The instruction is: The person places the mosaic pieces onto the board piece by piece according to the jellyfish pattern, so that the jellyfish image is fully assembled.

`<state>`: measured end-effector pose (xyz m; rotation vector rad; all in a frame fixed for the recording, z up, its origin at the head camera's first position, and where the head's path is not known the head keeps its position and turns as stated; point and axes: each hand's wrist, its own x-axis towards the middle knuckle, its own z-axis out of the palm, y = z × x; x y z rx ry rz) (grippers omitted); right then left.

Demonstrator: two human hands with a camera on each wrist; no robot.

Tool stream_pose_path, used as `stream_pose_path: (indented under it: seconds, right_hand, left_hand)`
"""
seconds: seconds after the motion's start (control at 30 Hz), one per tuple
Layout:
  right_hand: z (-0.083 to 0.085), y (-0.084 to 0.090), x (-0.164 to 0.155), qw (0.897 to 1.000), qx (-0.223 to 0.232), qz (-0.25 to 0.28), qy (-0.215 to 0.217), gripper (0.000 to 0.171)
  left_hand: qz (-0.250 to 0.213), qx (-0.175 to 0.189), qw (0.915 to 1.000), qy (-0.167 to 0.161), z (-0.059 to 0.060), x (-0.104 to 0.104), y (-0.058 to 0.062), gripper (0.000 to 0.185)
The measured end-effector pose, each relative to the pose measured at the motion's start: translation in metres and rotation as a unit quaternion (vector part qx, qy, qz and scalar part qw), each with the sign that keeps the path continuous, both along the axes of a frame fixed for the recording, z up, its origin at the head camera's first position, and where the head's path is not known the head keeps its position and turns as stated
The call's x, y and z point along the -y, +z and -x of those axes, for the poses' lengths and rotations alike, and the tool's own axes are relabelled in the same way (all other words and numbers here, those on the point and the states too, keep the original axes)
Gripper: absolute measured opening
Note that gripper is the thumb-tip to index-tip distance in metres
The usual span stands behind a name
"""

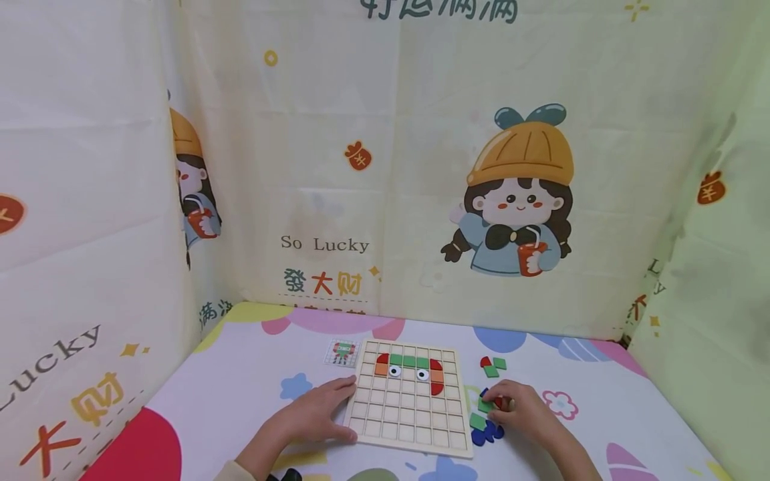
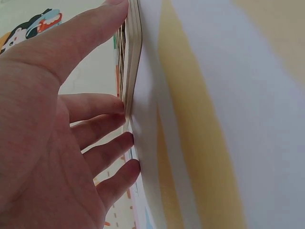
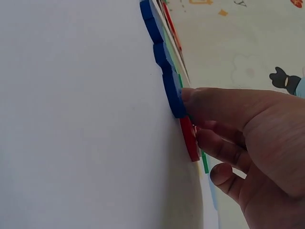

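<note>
A pale wooden grid board (image 1: 409, 449) lies on the table with red, orange and green pieces and two round eye pieces in its upper cells. My left hand (image 1: 315, 414) is spread along the board's left side, its thumb at the near corner and its fingertips at the edge. Right of the board, my right hand (image 1: 522, 409) reaches down over loose pieces, thumb and forefinger close together around a red piece (image 1: 498, 402) and a green square (image 1: 484, 405). Blue pieces (image 3: 173, 90) lie right by the thumb in the right wrist view; I cannot tell whether a piece is pinched.
A small pattern card (image 1: 341, 353) showing a coloured figure lies beyond the left hand, by the board's far left corner. Further loose pieces, a green square (image 1: 499, 363) among them, lie right of the board. Printed cloth walls (image 1: 325, 200) enclose the table's back and sides.
</note>
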<state>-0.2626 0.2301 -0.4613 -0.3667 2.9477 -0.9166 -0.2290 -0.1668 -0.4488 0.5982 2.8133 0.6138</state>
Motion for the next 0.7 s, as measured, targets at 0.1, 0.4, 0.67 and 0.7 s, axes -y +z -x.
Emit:
stream_pose_path:
  seconds: [0.1,0.4,0.67,0.7]
  right_hand:
    - [0.0,0.0,0.001,1.0,0.003,0.005,-0.006,0.017]
    - [0.0,0.001,0.0,0.999,0.006,0.032,-0.003,0.017]
    - [0.002,0.006,0.011,0.998,-0.016,0.051,0.025,0.015]
    - [0.003,0.007,0.015,0.998,-0.017,0.051,0.027,0.016]
  left_hand:
    - [-0.002,0.002,1.0,0.0,0.0,0.0,0.002,0.089]
    - [0.01,-0.008,0.9999,0.0,0.0,0.0,0.002,0.089]
    - [0.016,-0.015,0.9997,-0.011,0.0,0.0,0.0,0.09]
    - [0.015,-0.013,0.9998,-0.009,0.0,0.0,0.0,0.09]
